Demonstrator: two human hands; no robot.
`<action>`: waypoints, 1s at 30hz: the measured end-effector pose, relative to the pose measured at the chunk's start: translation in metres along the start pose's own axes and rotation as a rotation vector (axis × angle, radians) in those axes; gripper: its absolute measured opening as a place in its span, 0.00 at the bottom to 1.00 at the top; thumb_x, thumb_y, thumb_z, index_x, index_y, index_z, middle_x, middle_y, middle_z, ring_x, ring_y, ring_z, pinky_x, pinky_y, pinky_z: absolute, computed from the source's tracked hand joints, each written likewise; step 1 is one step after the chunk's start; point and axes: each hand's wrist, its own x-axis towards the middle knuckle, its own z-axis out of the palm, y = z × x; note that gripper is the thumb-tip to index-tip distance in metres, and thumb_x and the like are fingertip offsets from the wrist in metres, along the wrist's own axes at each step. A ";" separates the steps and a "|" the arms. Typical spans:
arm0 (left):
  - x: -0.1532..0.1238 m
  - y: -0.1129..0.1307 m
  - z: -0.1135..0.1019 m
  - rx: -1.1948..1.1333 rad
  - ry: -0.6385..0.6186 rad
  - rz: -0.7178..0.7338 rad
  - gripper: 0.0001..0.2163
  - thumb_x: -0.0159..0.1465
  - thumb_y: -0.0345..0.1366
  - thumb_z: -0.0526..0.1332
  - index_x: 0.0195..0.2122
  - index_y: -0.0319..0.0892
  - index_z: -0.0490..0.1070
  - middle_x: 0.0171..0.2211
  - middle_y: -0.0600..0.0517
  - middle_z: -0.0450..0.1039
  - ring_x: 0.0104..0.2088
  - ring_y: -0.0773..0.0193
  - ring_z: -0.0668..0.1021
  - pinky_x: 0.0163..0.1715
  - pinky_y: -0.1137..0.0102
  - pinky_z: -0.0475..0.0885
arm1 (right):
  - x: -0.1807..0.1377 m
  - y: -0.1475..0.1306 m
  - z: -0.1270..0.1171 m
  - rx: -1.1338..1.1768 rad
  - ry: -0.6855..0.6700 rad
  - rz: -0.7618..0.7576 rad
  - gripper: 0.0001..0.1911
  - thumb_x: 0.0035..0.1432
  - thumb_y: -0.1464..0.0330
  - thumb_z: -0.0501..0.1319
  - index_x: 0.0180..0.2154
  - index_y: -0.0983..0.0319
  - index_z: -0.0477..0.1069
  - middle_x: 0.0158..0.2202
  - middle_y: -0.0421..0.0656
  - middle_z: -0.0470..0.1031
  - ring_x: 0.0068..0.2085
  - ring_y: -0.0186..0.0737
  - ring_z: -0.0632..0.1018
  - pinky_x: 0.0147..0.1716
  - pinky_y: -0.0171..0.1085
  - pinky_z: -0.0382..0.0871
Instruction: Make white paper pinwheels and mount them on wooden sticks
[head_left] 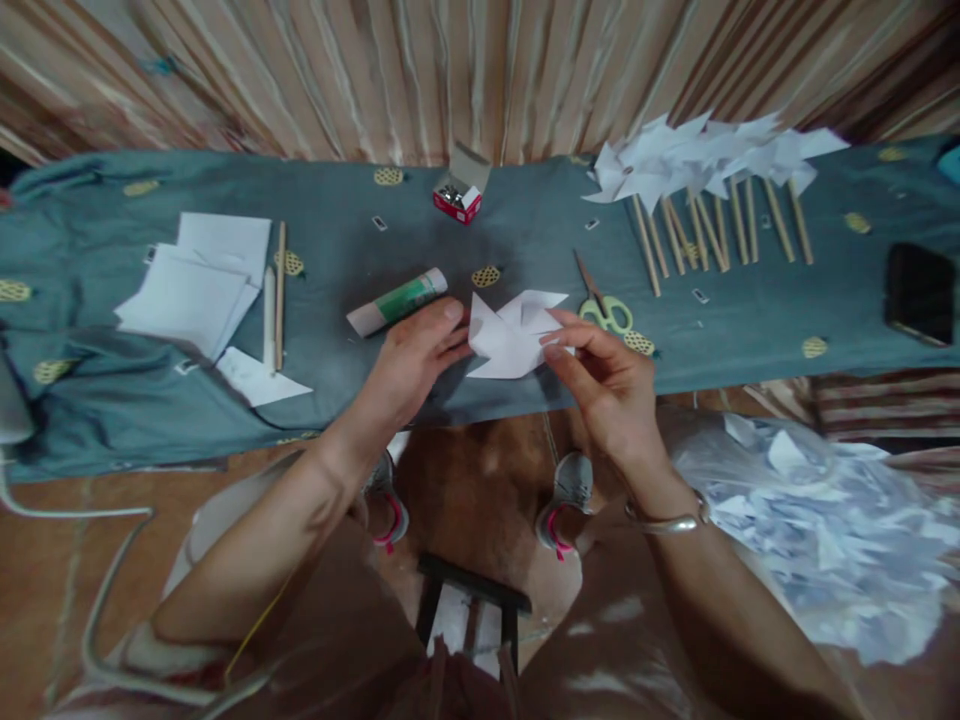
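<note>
A white folded paper pinwheel point(513, 335) lies at the near edge of the teal-covered table point(525, 230). My left hand point(411, 365) pinches its left side with thumb and fingers. My right hand point(607, 385), a silver bangle on the wrist, grips the pinwheel's right flap between thumb and forefinger. A glue stick point(396, 302) lies just behind my left hand. Green-handled scissors point(604, 305) lie just behind my right hand.
A stack of white paper squares point(196, 283) and two wooden sticks point(279, 295) lie at the left. Several finished pinwheels on sticks point(705, 175) lie at the back right. A small red box point(459, 195) sits at the back, a black phone point(919, 293) far right, a bag of paper scraps point(825, 530) below.
</note>
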 end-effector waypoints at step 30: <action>-0.010 -0.015 0.020 0.046 0.029 -0.056 0.08 0.47 0.37 0.71 0.25 0.40 0.78 0.24 0.53 0.78 0.23 0.66 0.77 0.25 0.72 0.71 | -0.006 -0.015 0.013 -0.400 -0.024 -0.203 0.05 0.59 0.65 0.60 0.36 0.54 0.75 0.62 0.39 0.62 0.63 0.52 0.64 0.61 0.58 0.55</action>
